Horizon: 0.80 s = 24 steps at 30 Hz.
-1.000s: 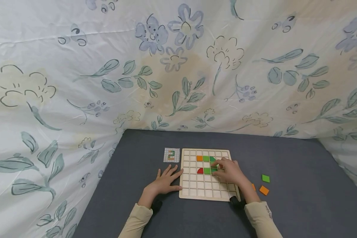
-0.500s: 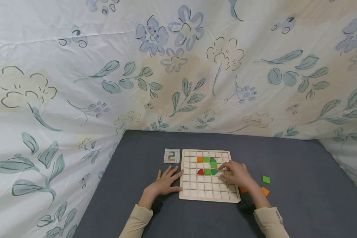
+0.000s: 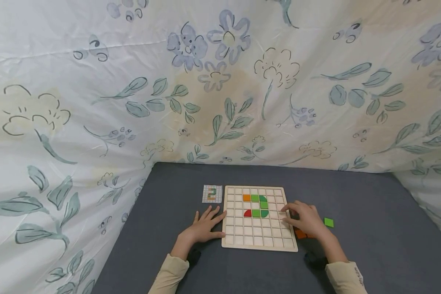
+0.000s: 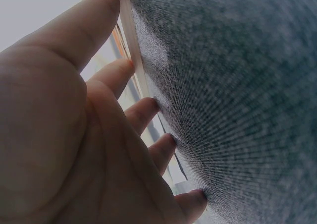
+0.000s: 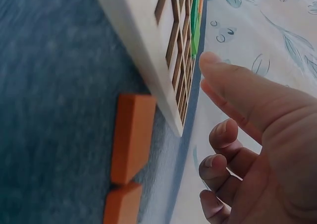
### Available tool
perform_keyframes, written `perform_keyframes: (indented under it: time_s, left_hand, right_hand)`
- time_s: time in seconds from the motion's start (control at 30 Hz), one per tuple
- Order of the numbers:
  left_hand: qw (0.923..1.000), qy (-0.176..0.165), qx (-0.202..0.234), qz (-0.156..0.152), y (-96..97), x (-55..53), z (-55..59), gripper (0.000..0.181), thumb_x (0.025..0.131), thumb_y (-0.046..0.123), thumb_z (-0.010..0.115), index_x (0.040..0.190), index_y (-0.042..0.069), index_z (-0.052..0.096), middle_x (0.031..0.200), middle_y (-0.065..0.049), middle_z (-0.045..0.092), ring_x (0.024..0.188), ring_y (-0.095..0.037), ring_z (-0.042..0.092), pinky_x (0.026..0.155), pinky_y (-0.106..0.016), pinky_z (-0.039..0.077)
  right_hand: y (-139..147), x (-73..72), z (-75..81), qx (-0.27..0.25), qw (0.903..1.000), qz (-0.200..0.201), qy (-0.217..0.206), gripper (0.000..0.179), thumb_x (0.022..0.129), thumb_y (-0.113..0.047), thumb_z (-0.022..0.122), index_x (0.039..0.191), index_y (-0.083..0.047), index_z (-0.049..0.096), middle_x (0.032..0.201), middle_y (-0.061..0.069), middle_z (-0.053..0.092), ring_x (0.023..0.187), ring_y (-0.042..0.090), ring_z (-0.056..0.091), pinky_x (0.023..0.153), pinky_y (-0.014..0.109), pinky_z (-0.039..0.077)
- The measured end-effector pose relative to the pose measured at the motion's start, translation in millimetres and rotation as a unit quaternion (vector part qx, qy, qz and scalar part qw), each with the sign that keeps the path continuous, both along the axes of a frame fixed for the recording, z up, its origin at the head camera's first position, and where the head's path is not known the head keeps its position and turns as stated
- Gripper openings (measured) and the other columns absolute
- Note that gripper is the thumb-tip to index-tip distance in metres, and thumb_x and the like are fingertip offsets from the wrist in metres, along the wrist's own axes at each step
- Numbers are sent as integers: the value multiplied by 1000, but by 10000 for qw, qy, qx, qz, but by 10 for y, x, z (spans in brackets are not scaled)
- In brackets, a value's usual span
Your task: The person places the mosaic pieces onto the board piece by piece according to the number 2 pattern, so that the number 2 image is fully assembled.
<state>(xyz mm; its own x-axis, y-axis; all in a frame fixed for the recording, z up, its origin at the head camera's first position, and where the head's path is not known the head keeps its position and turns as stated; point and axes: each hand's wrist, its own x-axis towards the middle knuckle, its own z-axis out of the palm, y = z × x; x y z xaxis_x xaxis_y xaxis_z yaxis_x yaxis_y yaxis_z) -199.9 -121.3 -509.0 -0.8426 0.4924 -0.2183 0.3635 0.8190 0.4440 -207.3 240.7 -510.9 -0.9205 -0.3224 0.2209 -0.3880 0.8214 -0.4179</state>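
Note:
A wooden grid board point(image 3: 242, 241) lies on the dark table. In its cells sit an orange square tile point(image 3: 246, 197), green square tiles point(image 3: 264, 205), dark green quarter-round tiles point(image 3: 264, 213) and a red quarter-round tile point(image 3: 248, 213). My left hand point(image 3: 202, 229) rests with spread fingers beside the board, thumb and a fingertip against its left edge. Over the board's right edge hovers my right hand point(image 3: 306, 219), fingers loosely bent and nothing between them. The right wrist view shows loose orange tiles point(image 5: 133, 137) below this hand, beside the board.
Left of the board's top corner lies a small card point(image 3: 212, 194) with a coloured grid pattern. A loose green tile point(image 3: 328, 222) is on the table right of my right hand. Flower-printed cloth point(image 3: 220, 102) hangs behind and at the left.
My right hand has drawn back rightward from the tiles in the middle of the board to its right edge, uncovering a green square tile. My left hand stays where it was.

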Motion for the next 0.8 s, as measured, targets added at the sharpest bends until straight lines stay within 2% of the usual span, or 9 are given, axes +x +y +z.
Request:
perform_keyframes:
  time_s: [0.27,0.8]
  left_hand:
    - [10000,-3,34,-4,-3,5,5,72,87,52,56,148,24,28,154,-7,19,143,-33,7,108,-65,0]
    - [10000,29,-5,26,-2,-4,-26,72,87,54,55,148,26,28,154,-6,19,143,-32,7,108,-65,1]
  right_hand:
    - [72,50,29,50,9999,-64,107,24,76,-28,76,97,-21,68,70,-4,42,61,7,30,64,36,15]
    - [309,85,-9,204,9992,-335,-76,27,78,-29,75,103,-22,68,72,-6,44,63,9,34,66,37,16]
